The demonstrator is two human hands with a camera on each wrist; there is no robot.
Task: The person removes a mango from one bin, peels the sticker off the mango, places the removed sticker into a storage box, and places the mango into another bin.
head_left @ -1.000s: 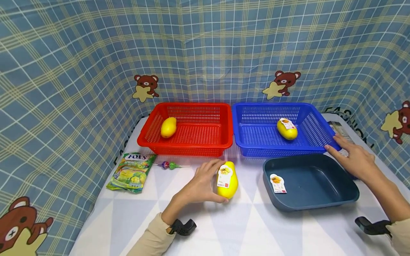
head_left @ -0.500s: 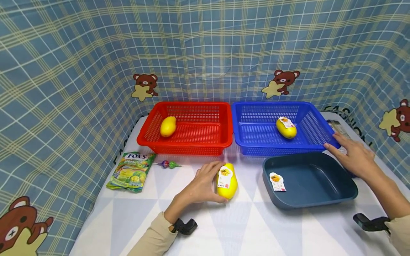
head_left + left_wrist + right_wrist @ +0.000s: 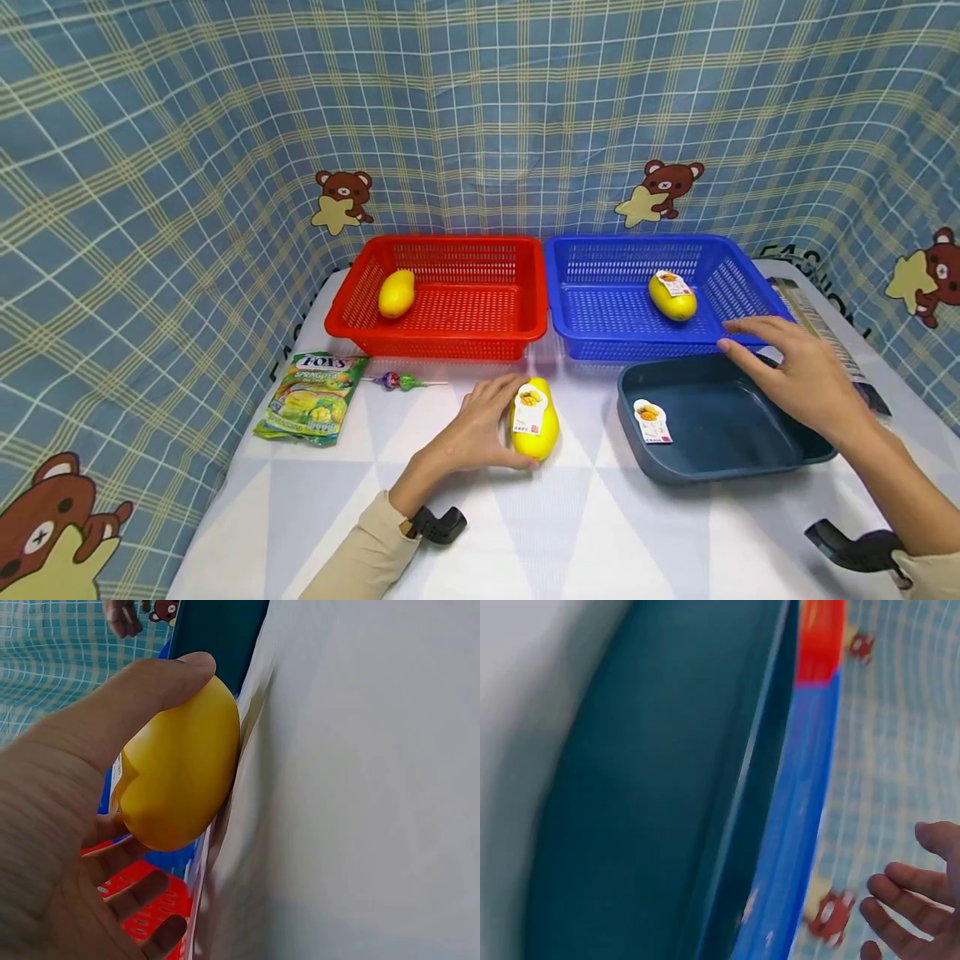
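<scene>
A yellow mango (image 3: 545, 433) with a white label lies on the white cloth in the middle front. My left hand (image 3: 480, 425) holds it from the left, thumb at the near end and fingertips at the far end. In the left wrist view the thumb presses on the mango (image 3: 184, 765) while the lower fingers spread free of it. My right hand (image 3: 806, 379), fingers loosely extended, hovers above the right part of a dark teal basin (image 3: 720, 433). A label with a mango picture is stuck on the basin's left wall. The right wrist view shows the right hand (image 3: 919, 892) holding nothing.
A red basket (image 3: 450, 346) holding one mango (image 3: 397, 294) stands at the back, beside a blue basket (image 3: 630, 346) with a labelled mango (image 3: 675, 302). On the left lie a candy bag (image 3: 313, 398) and two lollipops (image 3: 397, 381). A printed packet (image 3: 813, 321) lies far right.
My right hand has left the blue basket's right corner and moved left over the teal basin, uncovering more of the packet. My left hand stays on the mango, nearly still.
</scene>
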